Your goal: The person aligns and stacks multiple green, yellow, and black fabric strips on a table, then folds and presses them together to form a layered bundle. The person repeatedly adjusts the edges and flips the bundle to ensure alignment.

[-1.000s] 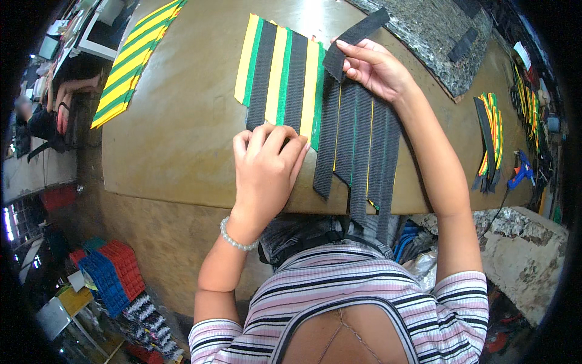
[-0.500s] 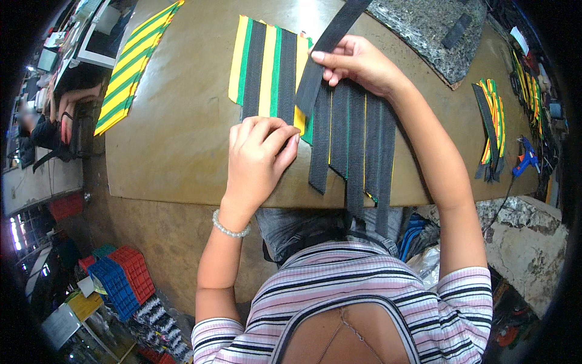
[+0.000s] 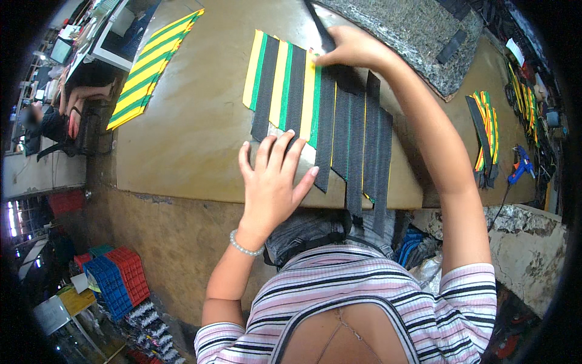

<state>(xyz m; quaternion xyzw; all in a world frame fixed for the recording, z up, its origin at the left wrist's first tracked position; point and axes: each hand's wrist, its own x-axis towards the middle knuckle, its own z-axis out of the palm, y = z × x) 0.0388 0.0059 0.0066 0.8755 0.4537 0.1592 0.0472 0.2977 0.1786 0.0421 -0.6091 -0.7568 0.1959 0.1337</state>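
Nearest, the left hand (image 3: 273, 182) lies flat and spread wide on the near edge of the striped panel (image 3: 285, 85), fingertips on the lower ends of its black strips; it grips nothing and seems to be there to pin the work to the brown table (image 3: 182, 139) so that it cannot slide. That panel, of yellow, green and black webbing laid side by side, lies in the middle of the table just beyond that hand. Right of the panel, touching it, several loose black straps (image 3: 357, 139) run parallel, their near ends hanging over the table's edge toward the person's lap, likely left long so they can be laid in one at a time. At the panel's far right corner the right hand (image 3: 351, 48) is pinched closed on one black strap (image 3: 320, 30), holding it taut and slanting away, apparently to line it up against the last yellow band. Beyond the panel lies a grey speckled mat (image 3: 400, 30). Far right of the panel sits a small bundle of striped strips (image 3: 485, 133) beside a blue glue gun (image 3: 521, 164); far left of it lies another yellow-and-green striped piece (image 3: 151, 67).
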